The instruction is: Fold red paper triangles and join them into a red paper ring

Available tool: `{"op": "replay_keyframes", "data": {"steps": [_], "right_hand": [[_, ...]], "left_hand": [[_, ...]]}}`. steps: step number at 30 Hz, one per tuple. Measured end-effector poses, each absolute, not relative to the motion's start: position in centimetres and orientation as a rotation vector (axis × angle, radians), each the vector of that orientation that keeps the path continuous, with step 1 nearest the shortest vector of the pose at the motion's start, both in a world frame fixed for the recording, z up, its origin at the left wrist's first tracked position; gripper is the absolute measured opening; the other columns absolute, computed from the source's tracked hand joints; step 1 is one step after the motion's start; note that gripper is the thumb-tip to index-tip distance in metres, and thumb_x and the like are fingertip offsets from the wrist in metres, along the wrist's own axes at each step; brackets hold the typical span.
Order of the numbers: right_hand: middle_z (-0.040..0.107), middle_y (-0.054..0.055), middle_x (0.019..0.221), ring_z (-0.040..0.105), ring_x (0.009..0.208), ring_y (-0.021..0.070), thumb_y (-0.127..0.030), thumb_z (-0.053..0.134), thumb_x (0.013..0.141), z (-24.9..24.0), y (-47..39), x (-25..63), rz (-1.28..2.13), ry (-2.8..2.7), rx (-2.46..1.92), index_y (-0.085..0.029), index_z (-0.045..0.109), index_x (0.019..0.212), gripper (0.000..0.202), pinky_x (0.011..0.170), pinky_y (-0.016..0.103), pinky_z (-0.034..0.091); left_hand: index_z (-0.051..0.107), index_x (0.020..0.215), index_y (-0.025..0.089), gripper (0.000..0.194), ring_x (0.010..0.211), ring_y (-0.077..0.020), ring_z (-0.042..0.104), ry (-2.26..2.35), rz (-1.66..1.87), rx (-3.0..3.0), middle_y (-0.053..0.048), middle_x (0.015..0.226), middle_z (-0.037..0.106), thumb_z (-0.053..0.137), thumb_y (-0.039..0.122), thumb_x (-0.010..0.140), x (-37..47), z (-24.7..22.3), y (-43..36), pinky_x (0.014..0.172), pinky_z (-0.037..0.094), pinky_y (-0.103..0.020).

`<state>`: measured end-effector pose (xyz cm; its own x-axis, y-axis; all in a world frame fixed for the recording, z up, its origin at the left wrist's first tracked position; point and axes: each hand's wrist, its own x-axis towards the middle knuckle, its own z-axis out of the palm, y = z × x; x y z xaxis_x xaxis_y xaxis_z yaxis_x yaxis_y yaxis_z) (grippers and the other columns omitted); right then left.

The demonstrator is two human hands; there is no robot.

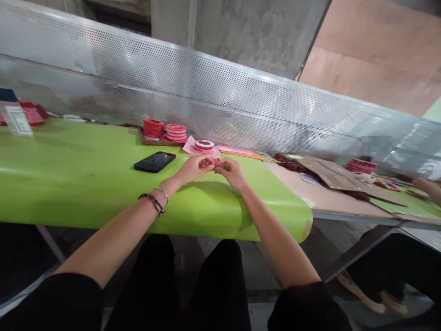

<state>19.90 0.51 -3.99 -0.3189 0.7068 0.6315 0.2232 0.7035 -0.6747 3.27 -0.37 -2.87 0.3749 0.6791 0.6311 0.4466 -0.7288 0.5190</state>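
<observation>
My left hand (193,169) and my right hand (231,172) meet over the green table (69,174), both pinching a small red piece (207,162) between their fingertips. Two bracelets sit on my left wrist. Just beyond the hands, a red and white ring (204,146) lies on a pink sheet (189,147). Stacks of red rings (164,130) stand on a brown tray behind it. A black phone (155,162) lies to the left of my left hand.
A perforated metal screen (220,96) runs along the table's back. Red items and a small box (15,118) sit at far left. To the right lie cardboard (330,177), more red rings (361,165), and another person's hand (427,187) and legs.
</observation>
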Motion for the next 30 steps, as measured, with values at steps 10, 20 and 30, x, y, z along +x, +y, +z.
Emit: {"op": "replay_keyframes", "data": {"steps": [10, 20, 30], "right_hand": [[0.063, 0.001, 0.073, 0.058, 0.067, 0.0132, -0.015, 0.062, 0.073, -3.6, -0.1, 19.9, 0.341, -1.964, -0.841, -0.020, 0.061, 0.069, 0.006, 0.064, 0.028, 0.047], [0.064, 0.002, 0.071, 0.055, 0.061, 0.0126, -0.014, 0.053, 0.078, -3.8, 0.1, 20.8, 0.061, -1.857, -0.958, -0.018, 0.059, 0.074, 0.008, 0.058, 0.024, 0.042], [0.067, 0.004, 0.080, 0.060, 0.068, 0.0129, -0.021, 0.055, 0.079, -3.3, -0.8, 20.9, -0.054, -1.878, -0.822, -0.019, 0.064, 0.079, 0.009, 0.057, 0.023, 0.046]], "left_hand": [[0.063, 0.083, 0.017, 0.010, 0.070, -0.0183, 0.059, 1.133, 1.162, 2.609, -0.004, 0.078, 0.067, 0.059, 0.025, 0.080, 2.9, -3.5, 0.7, 0.062, 0.039, -0.027], [0.058, 0.106, 0.018, 0.027, 0.095, -0.0214, 0.058, 1.094, 1.156, 2.757, -0.007, 0.107, 0.064, 0.047, 0.035, 0.088, 2.8, -3.5, 0.2, 0.075, 0.043, -0.029], [0.058, 0.105, 0.017, 0.031, 0.091, -0.0208, 0.060, 0.988, 1.130, 2.826, -0.007, 0.101, 0.066, 0.033, 0.028, 0.092, 2.6, -3.5, 0.5, 0.078, 0.044, -0.034]]}}
